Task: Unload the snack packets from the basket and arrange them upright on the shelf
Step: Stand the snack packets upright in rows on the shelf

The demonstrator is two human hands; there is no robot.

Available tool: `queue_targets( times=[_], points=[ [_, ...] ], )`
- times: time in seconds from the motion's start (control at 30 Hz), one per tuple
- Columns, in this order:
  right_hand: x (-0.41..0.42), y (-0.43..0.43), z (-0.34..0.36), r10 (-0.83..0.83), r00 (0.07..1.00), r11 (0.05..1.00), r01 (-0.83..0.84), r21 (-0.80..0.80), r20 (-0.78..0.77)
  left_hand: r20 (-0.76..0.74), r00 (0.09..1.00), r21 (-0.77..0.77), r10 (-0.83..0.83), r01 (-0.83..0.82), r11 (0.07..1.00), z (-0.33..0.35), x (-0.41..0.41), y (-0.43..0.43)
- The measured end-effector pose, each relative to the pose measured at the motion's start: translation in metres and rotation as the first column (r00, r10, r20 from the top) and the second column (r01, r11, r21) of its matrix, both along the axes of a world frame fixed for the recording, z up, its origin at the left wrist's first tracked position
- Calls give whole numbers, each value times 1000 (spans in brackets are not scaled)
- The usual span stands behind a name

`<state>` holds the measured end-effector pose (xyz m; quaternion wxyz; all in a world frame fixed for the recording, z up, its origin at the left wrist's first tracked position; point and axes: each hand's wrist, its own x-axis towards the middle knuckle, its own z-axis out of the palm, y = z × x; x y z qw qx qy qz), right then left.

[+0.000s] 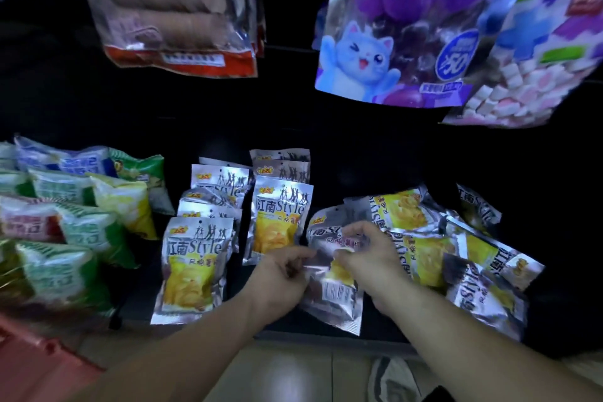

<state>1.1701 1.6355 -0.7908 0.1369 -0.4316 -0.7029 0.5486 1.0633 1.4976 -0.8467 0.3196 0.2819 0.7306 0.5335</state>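
Silver foil crisp packet [339,292] is pinched between left grip [284,272] and right grip [370,254], likely to set it upright beside the standing rows of matching packets [281,215].

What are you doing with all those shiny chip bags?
A person is filling a dark shelf. The left hand and the right hand both pinch one silver snack packet near the shelf's front. To its left, matching packets already stand upright in two rows. To its right, more of them lie in a loose heap, not yet stood up. A corner of the red basket shows at the lower left.
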Motion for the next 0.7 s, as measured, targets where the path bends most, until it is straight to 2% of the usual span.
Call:
queue_targets(
  times=[0.07,0.1,0.2,0.3,0.37,0.43,0.5,0.6,0.7],
  points=[
    [-9,-12,-1,28,999,998,-27,63,-19,-124,992,-74,35,-44,996,8,0,-5],
    [-14,-18,-1,38,998,998,-36,46,-47,-106,994,-106,32,-43,993,12,-2,-8],
    [-31,-35,7,73,990,985,-90,-145,-117,178,984,-77,16,-2,997,29,-7,-17],
    [-47,-47,8,141,981,954,-171,-245,-136,259,961,-39,99,-92,995,26,-21,-23],
    [-51,-51,2,135,984,969,-156,-191,-115,252,948,-56,193,-185,981,16,-35,-30],
    [-50,-49,-8,136,990,990,-137,-39,-32,317,927,-66,198,-187,980,7,-48,-34],
    [-47,-47,-18,115,993,993,-115,-41,-7,390,904,-79,176,-158,984,2,-56,-38],
    [-42,-43,-31,90,993,973,-103,-208,-71,395,901,-96,179,-153,984,-5,-63,-40],
    [-43,-40,-37,87,993,978,-99,-181,-77,282,934,-139,219,-186,973,-7,-62,-40]
  ],
)
